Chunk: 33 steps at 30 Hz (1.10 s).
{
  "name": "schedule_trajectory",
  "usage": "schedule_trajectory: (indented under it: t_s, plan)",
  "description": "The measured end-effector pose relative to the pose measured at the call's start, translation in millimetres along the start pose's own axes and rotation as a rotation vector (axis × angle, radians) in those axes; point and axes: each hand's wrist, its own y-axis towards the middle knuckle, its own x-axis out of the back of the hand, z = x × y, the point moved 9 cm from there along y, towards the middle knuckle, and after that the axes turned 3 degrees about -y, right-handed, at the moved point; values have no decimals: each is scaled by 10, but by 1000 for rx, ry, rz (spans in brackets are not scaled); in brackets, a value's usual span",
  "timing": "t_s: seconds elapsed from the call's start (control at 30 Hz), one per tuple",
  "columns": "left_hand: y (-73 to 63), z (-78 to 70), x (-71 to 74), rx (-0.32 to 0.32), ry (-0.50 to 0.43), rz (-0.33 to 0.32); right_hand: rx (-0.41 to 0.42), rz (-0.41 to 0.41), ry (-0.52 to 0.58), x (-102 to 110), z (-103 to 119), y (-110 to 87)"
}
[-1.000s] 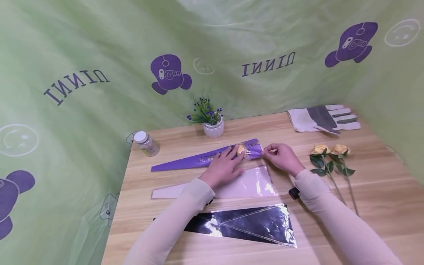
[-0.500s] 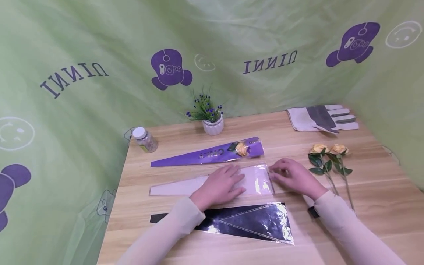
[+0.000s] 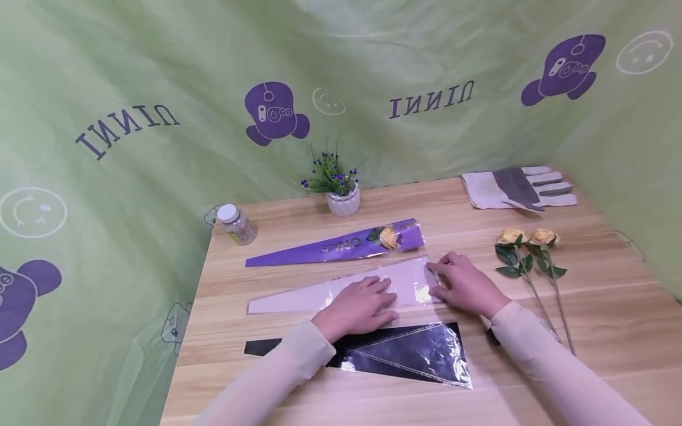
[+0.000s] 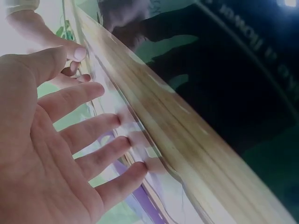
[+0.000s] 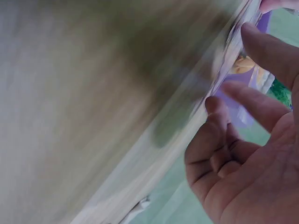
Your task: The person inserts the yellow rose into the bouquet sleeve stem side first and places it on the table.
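It is a makeshift booth, in what sort of building I cannot tell, since green cloth printed with purple figures hangs close behind and beside a wood-grain table bearing, craft-bench fashion, flower sleeves, roses, a potted plant, a jar and a glove.

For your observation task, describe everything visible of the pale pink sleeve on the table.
The pale pink sleeve is a long, tapering wrapper with clear borders, glossy like plastic film. It lies on the wooden table between the purple sleeve and the black sleeve, narrow end left and wide end right in the head view. The left hand rests its fingers on it; the right hand is at its wide end.
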Motion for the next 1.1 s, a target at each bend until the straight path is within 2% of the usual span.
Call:
schedule_trajectory:
  t_s: [0.1,0.2,0.37,0.63,0.77,0.87,0.93,1.1]
  plan:
    - [22,5,0,-7,8,-9,-29,5,-20,10,-37,6]
    - [33,4,14,-9,10,-20,-22,-8,13,28,-36,23]
    - [33,-7,40,-4,-4,-21,-55,-24,217,30,-61,46]
    - [11,-17,45,-1,-13,-12,-214,68,594,-18,-97,1]
    - [52,-45,66,-6,8,-34,-298,18,718,21,-177,-22]
    - [132,-119,97,-40,7,-58,-346,-7,743,26,-239,-32]
    - [196,-179,93,-74,-12,-48,-371,-7,739,7,-271,-34]
    - [313,-264,10,-110,-18,49,-405,8,720,-53,-333,-30]
